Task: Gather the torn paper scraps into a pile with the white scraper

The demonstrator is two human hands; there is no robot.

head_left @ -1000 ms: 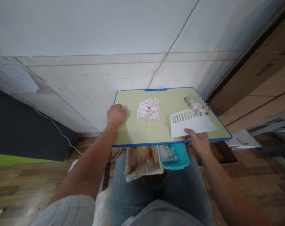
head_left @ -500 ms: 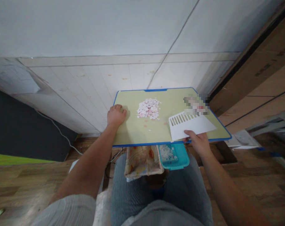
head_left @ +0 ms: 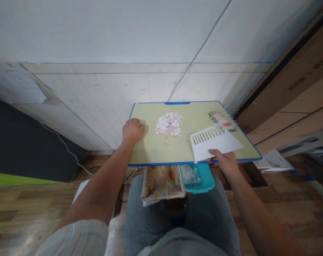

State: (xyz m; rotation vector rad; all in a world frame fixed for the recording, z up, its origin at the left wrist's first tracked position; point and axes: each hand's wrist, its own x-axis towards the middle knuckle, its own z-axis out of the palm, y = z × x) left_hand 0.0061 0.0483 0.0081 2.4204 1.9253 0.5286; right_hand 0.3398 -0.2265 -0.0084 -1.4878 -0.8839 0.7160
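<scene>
My right hand (head_left: 227,163) pinches the near edge of a white slotted sheet (head_left: 217,145), thumb on top. A row of narrow slots runs along the sheet's far side, and it lies over the right front part of a pale green tabletop (head_left: 151,151) with a blue rim. At the tabletop's left edge my left hand (head_left: 132,131) rests palm down with loosely bent fingers, holding nothing. Between the hands, toward the back, sits a heap of small white and pinkish paper-like pieces (head_left: 169,124).
Under the front edge are a patterned cloth-lined container (head_left: 163,183) and a turquoise plastic tub (head_left: 204,181) with whitish bits inside. A blurred-out item (head_left: 222,120) lies at the tabletop's back right. Behind stands a white wall with a cable (head_left: 199,51); cardboard (head_left: 292,96) rises at right.
The camera view has shifted slightly. Both hands, the slotted sheet and the heap stay nearly where they were.
</scene>
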